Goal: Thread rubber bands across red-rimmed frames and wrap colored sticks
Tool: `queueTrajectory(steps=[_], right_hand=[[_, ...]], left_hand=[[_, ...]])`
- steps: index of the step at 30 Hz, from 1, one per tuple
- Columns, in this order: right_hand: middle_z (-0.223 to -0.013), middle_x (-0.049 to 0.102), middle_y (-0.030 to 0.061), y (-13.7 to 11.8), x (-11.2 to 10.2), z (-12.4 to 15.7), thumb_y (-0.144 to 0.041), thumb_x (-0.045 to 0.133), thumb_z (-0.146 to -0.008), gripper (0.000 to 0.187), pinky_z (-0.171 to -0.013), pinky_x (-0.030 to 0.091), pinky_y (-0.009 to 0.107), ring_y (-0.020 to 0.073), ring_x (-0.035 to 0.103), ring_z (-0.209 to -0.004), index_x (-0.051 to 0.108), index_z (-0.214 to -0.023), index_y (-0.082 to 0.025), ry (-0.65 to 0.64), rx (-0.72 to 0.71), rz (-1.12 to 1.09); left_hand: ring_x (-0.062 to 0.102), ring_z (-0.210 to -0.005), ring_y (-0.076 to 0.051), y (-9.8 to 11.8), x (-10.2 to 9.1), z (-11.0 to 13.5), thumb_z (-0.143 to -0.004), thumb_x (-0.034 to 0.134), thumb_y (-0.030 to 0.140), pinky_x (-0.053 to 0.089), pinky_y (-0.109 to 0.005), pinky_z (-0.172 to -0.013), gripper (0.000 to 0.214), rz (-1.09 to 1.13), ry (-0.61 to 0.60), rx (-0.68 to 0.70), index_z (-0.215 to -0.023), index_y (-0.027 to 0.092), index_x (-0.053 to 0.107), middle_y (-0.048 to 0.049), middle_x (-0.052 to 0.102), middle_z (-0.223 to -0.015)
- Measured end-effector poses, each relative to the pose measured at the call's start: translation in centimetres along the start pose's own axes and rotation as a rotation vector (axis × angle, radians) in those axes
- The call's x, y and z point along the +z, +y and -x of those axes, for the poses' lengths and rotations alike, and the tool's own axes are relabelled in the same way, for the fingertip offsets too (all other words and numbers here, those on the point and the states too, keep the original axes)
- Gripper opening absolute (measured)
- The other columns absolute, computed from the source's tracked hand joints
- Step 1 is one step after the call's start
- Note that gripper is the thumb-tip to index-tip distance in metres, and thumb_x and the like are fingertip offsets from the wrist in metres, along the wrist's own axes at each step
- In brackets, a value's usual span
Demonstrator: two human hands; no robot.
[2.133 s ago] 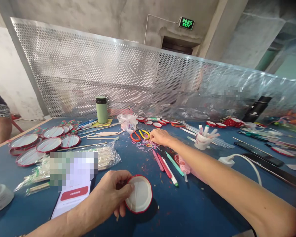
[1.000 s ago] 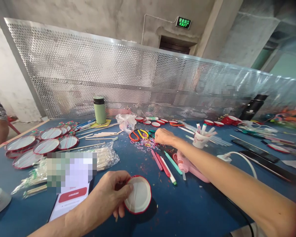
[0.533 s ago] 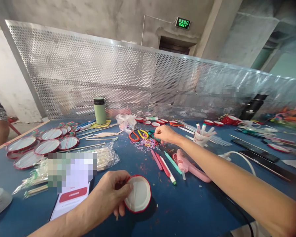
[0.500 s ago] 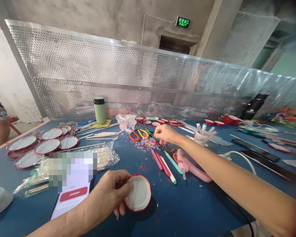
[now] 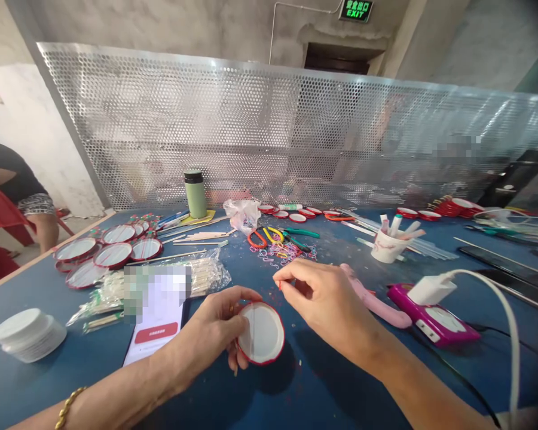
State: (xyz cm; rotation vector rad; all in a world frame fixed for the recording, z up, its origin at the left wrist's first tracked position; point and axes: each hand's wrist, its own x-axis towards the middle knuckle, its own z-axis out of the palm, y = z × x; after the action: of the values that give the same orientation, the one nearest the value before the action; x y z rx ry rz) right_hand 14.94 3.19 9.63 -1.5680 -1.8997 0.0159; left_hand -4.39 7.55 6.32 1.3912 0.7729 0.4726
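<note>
1 red-rimmed lid (image 5: 265,335): raised just above the near part of the table (image 5: 269,412), pale inner face turned up, a thin line running across it near the thumb.
Left hand (image 5: 219,322): grasping that lid by its left edge, thumb over the inner face; the tip of a small stick (image 5: 235,372) pokes out below the fingers.
Left wrist: a gold bracelet (image 5: 67,407).
Right hand (image 5: 325,292): near the lid but apart from it, thumb and forefinger pinched on 1 small orange-red bit (image 5: 280,286), too tiny for me to name.
Beyond the hands: a scatter of pink and purple loops (image 5: 289,254), beside tools with orange handles (image 5: 257,240) and yellow handles (image 5: 275,235).
To the right: a pink glue gun (image 5: 376,306), partly hidden by the right hand; a purple socket block (image 5: 448,325) with a white plug (image 5: 430,291); a paper cup (image 5: 388,249) of pens.
To the left: a lit phone (image 5: 155,337), a clear bag of sticks (image 5: 206,273), a white tub (image 5: 29,335), a cluster of red-rimmed discs (image 5: 112,255).
Table's far edge: a green flask (image 5: 196,198) before a perforated metal screen (image 5: 206,131).
Far left: a seated person (image 5: 15,176) on a red chair (image 5: 2,209).
</note>
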Motion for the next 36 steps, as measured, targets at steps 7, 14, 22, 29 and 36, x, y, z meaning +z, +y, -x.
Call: queueTrajectory(steps=[7, 14, 22, 29, 36], right_hand=[[-0.08, 0.075, -0.0037, 0.4, 2.7, -0.3, -0.014, 0.064, -0.084, 0.018, -0.063, 0.047, 0.028, 0.0171, 0.07, -0.073, 0.064, -0.074, -0.028, -0.133, 0.016, 0.064], [-0.074, 0.073, -0.0017, -0.5, 2.6, 0.2, -0.012, 0.064, -0.084, 0.014, -0.055, 0.041, 0.024, 0.0137, 0.063, -0.062, 0.065, -0.073, -0.022, -0.211, 0.084, -0.019], [-0.064, 0.063, -0.0048, -0.3, 3.1, 1.0, -0.003, 0.062, -0.079, 0.017, -0.057, 0.036, 0.022, 0.0101, 0.054, -0.057, 0.063, -0.075, -0.02, -0.214, 0.069, -0.136], [-0.075, 0.063, -0.0023, 0.0, 4.4, 1.9, -0.003, 0.06, -0.083, 0.018, -0.06, 0.036, 0.024, 0.0125, 0.057, -0.066, 0.057, -0.079, -0.02, -0.168, -0.057, -0.11], [-0.084, 0.064, 0.0006, 0.2, 4.5, 2.2, -0.002, 0.054, -0.088, 0.02, -0.068, 0.04, 0.026, 0.0146, 0.061, -0.075, 0.063, -0.091, -0.02, -0.17, -0.13, -0.136]], left_hand=[[0.06, -0.043, -0.015, -0.4, -0.3, -0.1, -0.07, 0.045, 0.022, 0.046, -0.022, -0.04, 0.044, -0.016, -0.044, -0.018, -0.113, 0.017, 0.057, 0.0009, 0.064, -0.061], [0.05, -0.051, -0.01, -0.4, -0.2, 0.1, -0.07, 0.042, 0.021, 0.035, -0.019, -0.046, 0.027, -0.241, 0.05, 0.028, -0.085, 0.016, 0.064, 0.0024, 0.055, -0.065], [0.043, -0.06, -0.011, -0.6, -0.1, -0.2, -0.083, 0.05, 0.033, 0.031, -0.022, -0.054, 0.027, -0.357, 0.06, 0.102, -0.073, 0.013, 0.064, 0.0022, 0.051, -0.063], [0.04, -0.061, -0.011, -1.2, -0.8, -0.9, -0.083, 0.061, 0.051, 0.029, -0.023, -0.054, 0.038, -0.419, 0.101, 0.157, -0.072, 0.014, 0.062, 0.003, 0.049, -0.063], [0.037, -0.061, -0.009, -1.1, -0.9, -0.7, -0.087, 0.049, 0.028, 0.029, -0.021, -0.054, 0.025, -0.548, 0.112, 0.249, -0.065, 0.016, 0.051, 0.005, 0.043, -0.061]])
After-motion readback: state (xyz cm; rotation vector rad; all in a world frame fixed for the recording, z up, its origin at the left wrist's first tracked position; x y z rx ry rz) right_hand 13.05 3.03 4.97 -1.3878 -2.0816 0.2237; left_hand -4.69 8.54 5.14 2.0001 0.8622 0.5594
